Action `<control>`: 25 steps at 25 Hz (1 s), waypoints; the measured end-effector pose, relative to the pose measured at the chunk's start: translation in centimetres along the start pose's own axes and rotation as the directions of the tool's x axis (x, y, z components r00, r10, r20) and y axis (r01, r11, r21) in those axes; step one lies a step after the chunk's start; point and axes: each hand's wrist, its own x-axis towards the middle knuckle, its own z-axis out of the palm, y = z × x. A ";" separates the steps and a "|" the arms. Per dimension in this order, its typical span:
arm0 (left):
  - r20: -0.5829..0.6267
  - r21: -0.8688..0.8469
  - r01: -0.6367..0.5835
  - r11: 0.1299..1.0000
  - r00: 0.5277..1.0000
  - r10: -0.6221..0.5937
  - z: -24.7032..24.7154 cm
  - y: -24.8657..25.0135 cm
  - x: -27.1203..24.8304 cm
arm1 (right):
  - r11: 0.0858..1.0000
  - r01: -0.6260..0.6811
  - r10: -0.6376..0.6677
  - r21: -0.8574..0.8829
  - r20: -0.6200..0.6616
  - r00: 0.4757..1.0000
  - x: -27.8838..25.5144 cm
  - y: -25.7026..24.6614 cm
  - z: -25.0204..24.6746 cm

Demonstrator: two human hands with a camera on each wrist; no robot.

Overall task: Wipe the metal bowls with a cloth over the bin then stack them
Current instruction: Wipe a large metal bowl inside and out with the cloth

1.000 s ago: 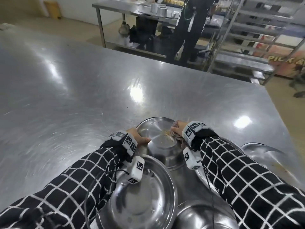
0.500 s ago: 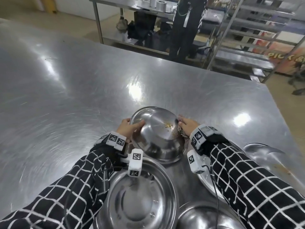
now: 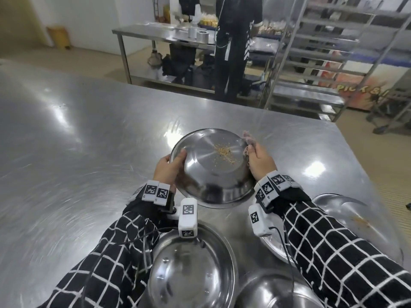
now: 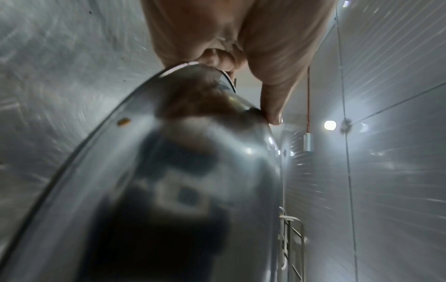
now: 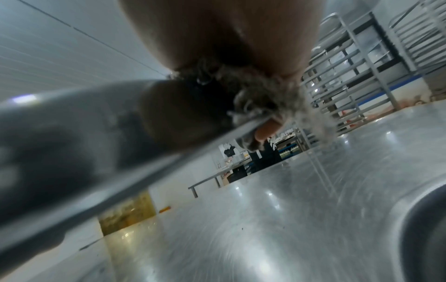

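Bowl (image 3: pixel 211 167) with crumbs (image 3: pixel 224 152) inside is held tilted above the desk (image 3: pixel 77 141). The left hand (image 3: pixel 169 168) has its grip closed on the bowl's left rim. The right hand (image 3: pixel 260 162) holds the right rim and pinches a cloth (image 3: pixel 248 138) against it. More bowls (image 3: pixel 191 270) lie below.

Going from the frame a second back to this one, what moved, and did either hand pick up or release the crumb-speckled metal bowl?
The crumb-speckled round metal bowl rose off the steel table and tilted, its inside towards the camera. The left hand kept gripping its left rim; the right hand stayed at the right rim, holding the grey cloth. Nothing was released. The other metal bowls near the body lie as before.
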 end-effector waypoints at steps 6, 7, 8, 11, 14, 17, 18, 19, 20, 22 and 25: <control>0.142 0.136 -0.094 0.986 0.987 0.075 6.9 1.0 -5.5 | 0.986 -0.133 0.115 -0.097 -0.174 0.978 -4.2 0.4 -10.1; 0.186 0.158 -0.102 0.982 0.980 0.071 8.3 0.7 -6.7 | 0.979 -0.164 0.138 -0.119 -0.199 0.970 -5.5 0.8 -12.3; 0.225 0.170 -0.103 0.980 0.972 0.063 9.6 0.6 -8.1 | 0.973 -0.187 0.154 -0.137 -0.219 0.963 -6.7 1.2 -14.5; 0.310 0.184 -0.095 0.978 0.950 0.034 13.3 0.0 -12.7 | 0.953 -0.236 0.180 -0.189 -0.272 0.945 -10.9 2.3 -20.4; 0.384 0.226 -0.093 0.970 0.923 -0.001 17.3 -1.3 -19.2 | 0.940 -0.282 0.206 -0.192 -0.338 0.918 -16.6 4.4 -26.4; 0.417 0.235 -0.093 0.967 0.909 -0.014 21.4 -4.4 -25.3 | 0.909 -0.352 0.251 -0.224 -0.379 0.891 -23.5 7.1 -32.2; 0.414 0.240 -0.083 0.967 0.910 -0.025 22.6 -5.9 -26.3 | 0.899 -0.370 0.264 -0.232 -0.386 0.884 -25.5 8.0 -33.6; 0.435 0.255 -0.082 0.963 0.900 -0.038 23.9 -7.5 -28.1 | 0.889 -0.392 0.280 -0.236 -0.397 0.874 -28.1 9.0 -35.5; 0.458 0.286 -0.085 0.955 0.887 -0.058 25.2 -9.3 -29.9 | 0.879 -0.415 0.297 -0.235 -0.410 0.862 -30.7 10.2 -37.3; 0.514 0.331 -0.105 0.938 0.854 -0.086 27.7 -11.4 -35.0 | 0.847 -0.474 0.340 -0.240 -0.441 0.831 -35.4 13.0 -41.0; 0.601 0.414 -0.109 0.904 0.778 -0.182 31.6 -15.1 -41.0 | 0.771 -0.602 0.441 -0.208 -0.508 0.740 -41.9 17.7 -45.8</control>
